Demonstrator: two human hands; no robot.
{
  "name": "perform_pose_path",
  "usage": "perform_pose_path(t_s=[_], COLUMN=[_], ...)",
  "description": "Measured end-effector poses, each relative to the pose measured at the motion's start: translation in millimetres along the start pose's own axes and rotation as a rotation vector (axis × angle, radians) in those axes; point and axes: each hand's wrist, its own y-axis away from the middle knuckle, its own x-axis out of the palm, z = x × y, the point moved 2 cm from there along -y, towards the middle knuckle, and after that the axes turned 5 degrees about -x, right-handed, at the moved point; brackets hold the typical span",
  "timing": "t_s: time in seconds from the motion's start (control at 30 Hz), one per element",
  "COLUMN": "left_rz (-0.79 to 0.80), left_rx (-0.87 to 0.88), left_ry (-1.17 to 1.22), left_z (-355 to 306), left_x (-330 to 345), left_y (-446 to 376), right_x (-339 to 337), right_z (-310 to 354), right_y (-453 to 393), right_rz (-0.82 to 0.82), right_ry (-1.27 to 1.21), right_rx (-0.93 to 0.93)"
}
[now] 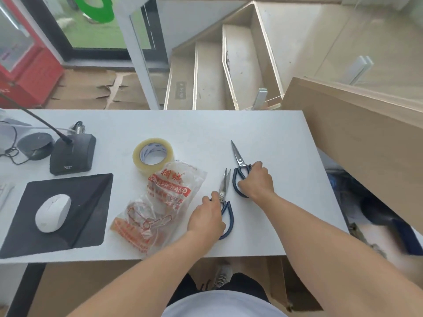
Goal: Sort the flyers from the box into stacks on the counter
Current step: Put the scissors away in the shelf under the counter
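Observation:
Two pairs of blue-handled scissors lie on the white counter [274,138]. My left hand [207,217] is closed over the handles of the smaller scissors [223,186], whose blades point away from me. My right hand [256,180] grips the handles of the larger scissors [238,156], blades also pointing away. No flyers or flyer box can be seen on the counter. A large cardboard box [357,138] stands at the right, beside the counter's edge; its contents are hidden.
A clear bag of rubber bands [160,207] lies left of my left hand, with a roll of clear tape [153,154] behind it. Farther left sit a white mouse [53,212] on a black pad [87,197] and a black microphone base [73,154]. Stairs rise beyond the counter.

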Motion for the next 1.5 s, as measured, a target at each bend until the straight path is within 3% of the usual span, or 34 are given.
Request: perform_pose_path(t_s=[0.13,0.27,0.9,1.2,1.5], left_rz=[0.017,0.008,-0.044,-0.133,-0.247], left_rx=[-0.059,-0.089,-0.066,-0.028,0.022], left_ry=[0.146,0.259,0.421,0.396,0.58], left_z=[0,-3,-43,-16,52], left_x=[-3,1,36,51,100], left_y=[2,6,38,94,220], right_x=[-4,-10,-17,8,62], right_z=[-6,-11,-62,-76,-78], right_y=[2,11,103,167,310], right_rz=[0.03,0.044,0.066,-0.049,-0.262], right_ry=[0.061,-0.07,-0.224,-0.401,-0.638], right_rx=[0.049,0.048,0.034,0.01,-0.17])
